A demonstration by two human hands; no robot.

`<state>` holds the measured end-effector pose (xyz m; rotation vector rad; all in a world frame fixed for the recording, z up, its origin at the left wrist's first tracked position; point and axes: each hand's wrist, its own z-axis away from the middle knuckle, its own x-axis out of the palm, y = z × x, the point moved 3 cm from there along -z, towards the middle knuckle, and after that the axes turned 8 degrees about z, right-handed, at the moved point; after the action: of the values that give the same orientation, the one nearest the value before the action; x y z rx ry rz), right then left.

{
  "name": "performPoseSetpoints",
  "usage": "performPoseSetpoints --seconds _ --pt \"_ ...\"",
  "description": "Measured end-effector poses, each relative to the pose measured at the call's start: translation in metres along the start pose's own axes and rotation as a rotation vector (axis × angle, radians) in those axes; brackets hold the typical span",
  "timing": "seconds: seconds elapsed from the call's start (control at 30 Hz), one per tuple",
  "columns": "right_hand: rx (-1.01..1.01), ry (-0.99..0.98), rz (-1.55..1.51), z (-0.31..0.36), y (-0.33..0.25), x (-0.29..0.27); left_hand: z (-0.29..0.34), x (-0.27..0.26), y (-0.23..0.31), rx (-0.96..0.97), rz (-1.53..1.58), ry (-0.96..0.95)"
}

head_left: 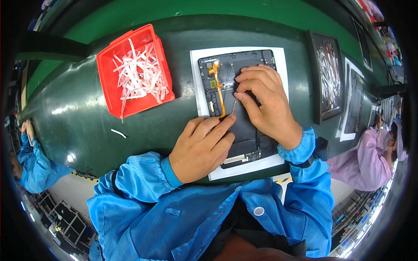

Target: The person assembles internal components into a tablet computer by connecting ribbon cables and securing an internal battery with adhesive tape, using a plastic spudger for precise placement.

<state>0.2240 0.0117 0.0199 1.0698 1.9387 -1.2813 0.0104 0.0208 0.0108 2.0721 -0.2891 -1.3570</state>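
An opened dark tablet-like device housing (246, 126) lies on a white sheet (282, 65). Along its left part runs an orange flex cable (220, 93). A thin, narrow brownish strip (234, 105) sits near the middle of the housing. My right hand (267, 102) is closed, its thumb and index finger pinching the strip's upper end. My left hand (202, 148) rests over the lower left of the housing, fingers stretched out, index fingertip at the strip's lower end. Its thumb is mostly hidden.
A red bin (104, 82) of white-pink paper strips stands at left, with a loose white strip (118, 133) nearby. On the right is a black tray (318, 115) of thin silvery strips, then another housing (355, 102). Co-workers in blue (41, 172) and pink (363, 161) sit at either side.
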Motion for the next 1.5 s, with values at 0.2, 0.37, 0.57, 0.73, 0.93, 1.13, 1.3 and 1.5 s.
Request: performPoseSetpoints --seconds 0.2,0.37,0.57,0.73,0.93,1.13,1.3,1.5 --pt "-0.023 -0.001 0.011 0.001 0.001 0.001 0.0 0.0 0.0 -0.001 -0.002 0.0" --pt "0.063 0.065 -0.002 0.002 0.0 0.003 -0.001 -0.001 -0.001 0.011 -0.002 0.013" --pt "0.059 0.083 0.022 0.005 0.004 0.005 -0.003 -0.003 -0.002 0.023 0.018 0.02" --pt "-0.017 -0.005 0.108 0.007 -0.009 -0.008 -0.002 -0.003 -0.001 0.021 0.02 0.025" --pt "0.082 0.072 0.106 0.011 0.001 -0.002 -0.003 -0.003 0.0 0.054 0.027 0.038" --pt "0.108 0.066 0.073 0.007 -0.001 -0.002 -0.004 -0.007 0.006 0.051 -0.007 0.004" --pt "0.14 0.034 0.072 0.006 -0.002 -0.001 -0.001 -0.007 0.007 0.067 -0.032 0.0" --pt "0.115 -0.033 0.115 0.007 0.0 -0.001 0.002 -0.005 0.005 0.1 -0.032 0.033"
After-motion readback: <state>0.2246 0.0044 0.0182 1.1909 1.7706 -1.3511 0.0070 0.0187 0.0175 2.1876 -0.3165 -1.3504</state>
